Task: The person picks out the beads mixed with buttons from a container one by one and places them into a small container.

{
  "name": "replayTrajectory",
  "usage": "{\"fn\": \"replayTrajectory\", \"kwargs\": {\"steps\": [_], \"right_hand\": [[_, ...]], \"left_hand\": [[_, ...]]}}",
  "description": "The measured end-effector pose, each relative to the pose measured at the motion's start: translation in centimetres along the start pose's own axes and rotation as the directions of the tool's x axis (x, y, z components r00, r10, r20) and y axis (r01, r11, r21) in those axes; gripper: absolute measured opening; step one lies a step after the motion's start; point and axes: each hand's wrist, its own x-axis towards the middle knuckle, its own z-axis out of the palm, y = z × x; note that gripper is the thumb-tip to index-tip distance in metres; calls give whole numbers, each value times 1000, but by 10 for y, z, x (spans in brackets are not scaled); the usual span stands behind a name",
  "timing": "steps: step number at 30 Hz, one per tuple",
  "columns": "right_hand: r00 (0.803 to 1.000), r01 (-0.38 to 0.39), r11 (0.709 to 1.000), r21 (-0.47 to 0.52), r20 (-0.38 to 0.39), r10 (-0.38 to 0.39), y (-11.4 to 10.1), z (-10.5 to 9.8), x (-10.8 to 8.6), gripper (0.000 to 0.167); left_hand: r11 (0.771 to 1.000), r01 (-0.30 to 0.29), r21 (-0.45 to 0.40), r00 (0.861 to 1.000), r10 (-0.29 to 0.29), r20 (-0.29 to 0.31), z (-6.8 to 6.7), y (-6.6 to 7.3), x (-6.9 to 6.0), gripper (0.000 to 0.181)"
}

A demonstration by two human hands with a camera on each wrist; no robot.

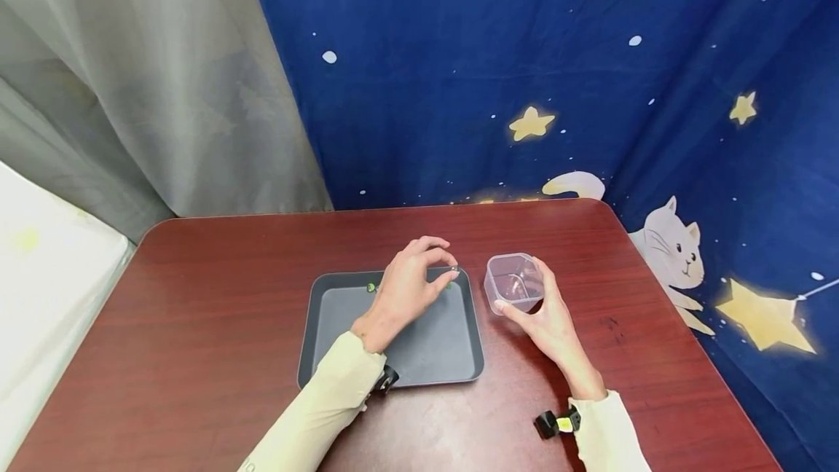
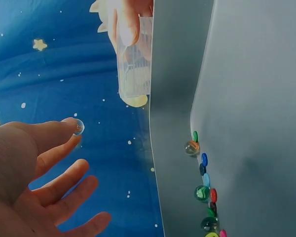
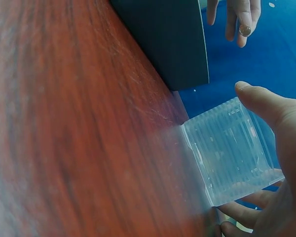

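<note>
A clear glass marble [image 2: 79,127] is pinched between the thumb and forefinger of my left hand [image 1: 408,284], above the far right part of a dark grey tray [image 1: 435,355]. The other left fingers are spread in the left wrist view. My right hand [image 1: 549,320] grips a clear plastic container [image 3: 227,153] by its sides, thumb on the near side and fingers around the far right. This container stands on the table just right of the tray, its opening upward. In the left wrist view, several marbles [image 2: 202,193] and small coloured discs [image 2: 204,159] lie along a tray wall.
The reddish-brown wooden table [image 1: 197,326] extends around the tray. Behind it hang a blue star-patterned curtain [image 1: 426,93] and a grey curtain [image 1: 164,93]. Small black devices are worn at both wrists.
</note>
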Motion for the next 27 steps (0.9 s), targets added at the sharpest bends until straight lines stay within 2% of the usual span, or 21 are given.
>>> {"fn": "replayTrajectory", "kwargs": {"steps": [7,15,27], "right_hand": [[1000,5,1000,8,-12,-5,0,0,0,104],[999,30,999,22,-23,-29,1,3,2,102],[1000,11,1000,13,-3,-11,-2,0,0,103]], "left_hand": [[1000,1,0,1000,-1,25,4,4,3,12],[1000,-17,3,1000,16,11,6,6,5,11],[999,-41,3,999,41,22,11,12,9,9]]}}
